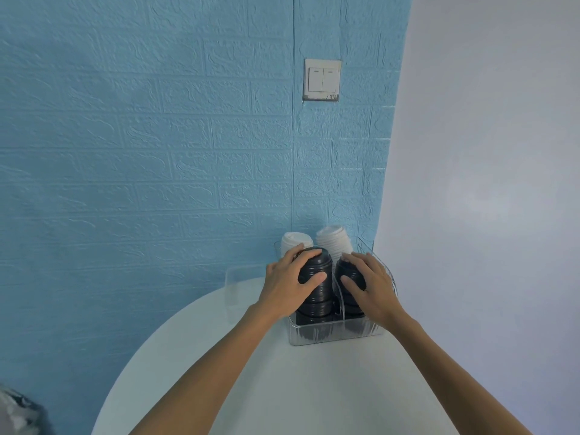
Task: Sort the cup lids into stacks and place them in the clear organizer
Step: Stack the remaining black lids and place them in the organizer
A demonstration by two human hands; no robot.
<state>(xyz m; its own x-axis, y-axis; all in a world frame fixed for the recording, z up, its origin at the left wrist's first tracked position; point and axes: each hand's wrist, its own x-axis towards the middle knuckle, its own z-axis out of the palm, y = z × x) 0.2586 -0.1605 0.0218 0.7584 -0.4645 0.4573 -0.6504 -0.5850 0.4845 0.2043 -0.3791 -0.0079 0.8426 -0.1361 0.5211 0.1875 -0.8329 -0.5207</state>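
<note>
Round white table [251,372] against a blue brick-textured wall [157,152], a plain pale wall [486,152] to the right. At the table's far right edge, a clear organizer [335,334] with a see-through divider between its near compartments. In the near left compartment, a stack of black lids [315,296], tall and leaning slightly; in the near right compartment, a second stack of black lids [350,271], partly hidden. Behind them, at the far side, a stack of white lids [292,241] on the left and another stack of white lids [334,240] on the right – whether inside the organizer's far compartments or just behind it, hard to tell through the clear plastic. Left hand [288,282] curled round the top of the left black stack, fingers over the top and thumb across its near face. Right hand [372,285] wrapped over the right black stack, fingers curved on top, thumb against its left side. Both forearms reaching in from the near edge. On the blue wall, well above the stacks, a white double light switch [322,80]. Another clear container [233,285], faint, just left of the organizer.
</note>
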